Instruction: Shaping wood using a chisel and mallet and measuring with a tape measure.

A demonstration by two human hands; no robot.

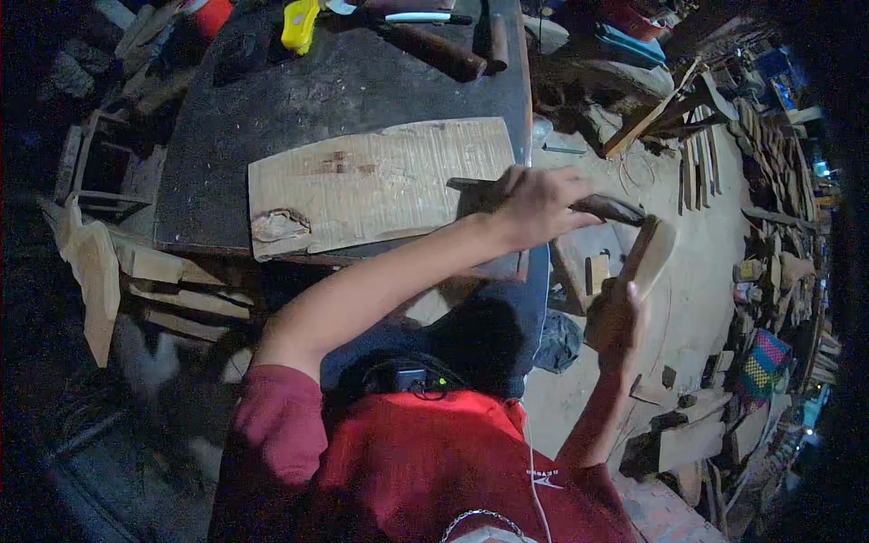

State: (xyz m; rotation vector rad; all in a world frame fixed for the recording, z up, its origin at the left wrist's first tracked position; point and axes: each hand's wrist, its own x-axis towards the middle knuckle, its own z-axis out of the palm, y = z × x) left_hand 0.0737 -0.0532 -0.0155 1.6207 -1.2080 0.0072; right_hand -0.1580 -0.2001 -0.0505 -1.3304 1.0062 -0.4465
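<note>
A pale wooden board [380, 185] lies flat on the dark tabletop [208, 195], with a rough knot at its near left corner. My left hand [540, 204] is closed round a long dark tool [614, 209] beyond the board's right end. Part of this tool sticks out on the board side of the fist; its exact kind cannot be made out. In my right hand [618, 321], lower and to the right, is a pale wooden piece [658, 253] with a rounded end. The dark tool's far end meets or overlaps this piece near its top.
A yellow tool [299, 27], a slim white-and-black tool [421, 18] and a dark wooden handle [439, 52] lie along the table's far side. Wood pieces [706, 167] are scattered on the floor at right. A wooden frame [109, 167] stands left.
</note>
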